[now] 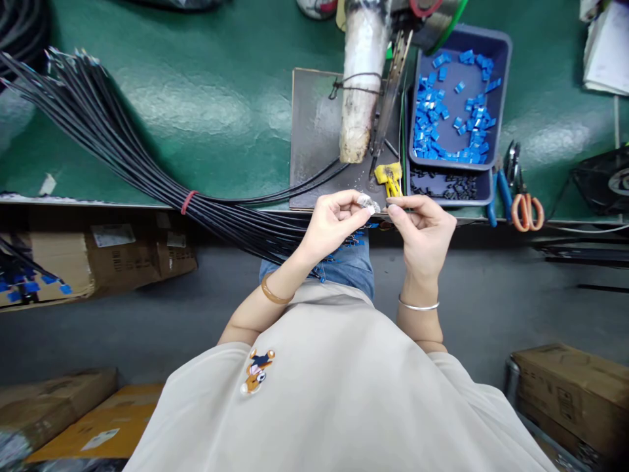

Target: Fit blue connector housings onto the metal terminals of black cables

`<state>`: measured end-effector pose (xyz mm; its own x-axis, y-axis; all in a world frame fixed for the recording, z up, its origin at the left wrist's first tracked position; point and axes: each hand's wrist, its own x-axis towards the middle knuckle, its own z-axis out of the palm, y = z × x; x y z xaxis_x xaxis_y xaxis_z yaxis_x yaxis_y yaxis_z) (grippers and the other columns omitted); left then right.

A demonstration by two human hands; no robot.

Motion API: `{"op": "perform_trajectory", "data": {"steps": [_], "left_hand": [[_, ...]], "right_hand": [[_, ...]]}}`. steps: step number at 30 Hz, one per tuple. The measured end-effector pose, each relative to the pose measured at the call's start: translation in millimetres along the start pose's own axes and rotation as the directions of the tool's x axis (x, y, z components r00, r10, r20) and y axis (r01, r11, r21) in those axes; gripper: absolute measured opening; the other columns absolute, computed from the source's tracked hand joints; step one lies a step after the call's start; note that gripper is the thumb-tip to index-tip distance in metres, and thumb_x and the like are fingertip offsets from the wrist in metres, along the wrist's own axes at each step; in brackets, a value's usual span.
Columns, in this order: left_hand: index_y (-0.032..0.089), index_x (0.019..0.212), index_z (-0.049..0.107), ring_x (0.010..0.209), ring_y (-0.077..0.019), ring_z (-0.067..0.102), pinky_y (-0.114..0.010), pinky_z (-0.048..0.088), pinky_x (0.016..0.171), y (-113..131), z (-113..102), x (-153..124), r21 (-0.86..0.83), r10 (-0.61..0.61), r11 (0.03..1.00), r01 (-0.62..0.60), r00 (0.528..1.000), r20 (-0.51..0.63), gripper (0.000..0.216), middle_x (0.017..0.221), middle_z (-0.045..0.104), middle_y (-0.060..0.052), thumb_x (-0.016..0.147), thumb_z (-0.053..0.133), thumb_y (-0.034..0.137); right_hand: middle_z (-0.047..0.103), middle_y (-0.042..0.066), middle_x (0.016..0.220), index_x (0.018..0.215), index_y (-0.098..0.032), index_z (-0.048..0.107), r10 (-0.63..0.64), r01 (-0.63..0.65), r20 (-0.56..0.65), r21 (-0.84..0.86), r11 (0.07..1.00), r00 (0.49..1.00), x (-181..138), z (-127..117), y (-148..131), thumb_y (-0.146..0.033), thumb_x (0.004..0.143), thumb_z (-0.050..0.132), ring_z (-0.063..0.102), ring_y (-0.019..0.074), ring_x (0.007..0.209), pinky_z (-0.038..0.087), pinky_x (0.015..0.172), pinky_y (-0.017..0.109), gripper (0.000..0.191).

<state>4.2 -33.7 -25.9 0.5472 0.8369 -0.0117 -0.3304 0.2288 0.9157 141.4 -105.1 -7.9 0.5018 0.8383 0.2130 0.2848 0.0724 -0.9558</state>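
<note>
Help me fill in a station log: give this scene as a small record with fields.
Left hand: holds a small whitish piece
Right hand: thumb and finger pinched beside it; anything between them is too small to tell
Left side: black cable bundle with a red band
Right side: blue parts in a grey tray; orange-handled scissors
Table: green

We see a glossy green workbench (211,98) carrying a bundle of black cables (122,144) at left, a dark board (314,124) mid-bench, and plastic bins (504,98), blue-handled pliers (502,190) and orange-handled scissors (527,211) at right.
</note>
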Motion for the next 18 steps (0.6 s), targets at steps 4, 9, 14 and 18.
{"op": "perform_trajectory", "data": {"steps": [4,9,14,18], "left_hand": [[0.012,0.075,0.064,0.055,-0.0027,0.042,-0.015,0.032,0.05,1.8,0.4,-1.6,0.074,0.02,0.997,-0.019,1.0,-0.009,0.014,0.063,0.052,0.003,0.077,0.071,0.024],[0.013,0.073,0.061,0.056,-0.0035,0.04,-0.016,0.034,0.053,2.9,1.1,-2.3,0.142,0.06,0.988,-0.058,0.998,-0.004,0.013,0.063,0.049,0.003,0.079,0.068,0.022],[0.013,0.075,0.06,0.059,-0.0041,0.043,-0.015,0.036,0.054,-0.6,2.4,-4.1,0.188,0.139,0.972,-0.138,0.99,0.01,0.011,0.067,0.05,0.003,0.081,0.065,0.02],[0.013,0.077,0.061,0.061,-0.0046,0.044,-0.016,0.037,0.056,-2.5,1.7,-6.2,0.25,0.155,0.955,-0.161,0.987,0.041,0.009,0.07,0.052,0.002,0.083,0.063,0.02]], "right_hand": [[0.069,-0.001,0.083,0.084,-0.025,0.075,-0.047,0.047,0.028,0.002,0.999,0.998,0.0,5.4,2.6,-0.022,0.08,0.074,0.063,0.0095,0.073,0.047,0.059,0.022,0.005],[0.068,0.0,0.084,0.084,-0.024,0.073,-0.069,0.07,0.059,-0.013,0.997,0.996,0.7,9.2,3.0,-0.027,0.084,0.069,0.064,0.0112,0.079,0.05,0.065,0.024,0.004],[0.066,0.0,0.084,0.084,-0.023,0.07,-0.053,0.056,0.065,-0.037,0.998,0.996,0.5,10.2,3.0,-0.033,0.086,0.067,0.062,0.0114,0.078,0.05,0.066,0.026,0.01],[0.063,0.0,0.082,0.082,-0.021,0.07,-0.03,0.033,0.073,-0.033,0.999,0.997,0.1,9.8,0.1,-0.032,0.085,0.068,0.06,0.0108,0.074,0.048,0.063,0.026,0.011]]}}
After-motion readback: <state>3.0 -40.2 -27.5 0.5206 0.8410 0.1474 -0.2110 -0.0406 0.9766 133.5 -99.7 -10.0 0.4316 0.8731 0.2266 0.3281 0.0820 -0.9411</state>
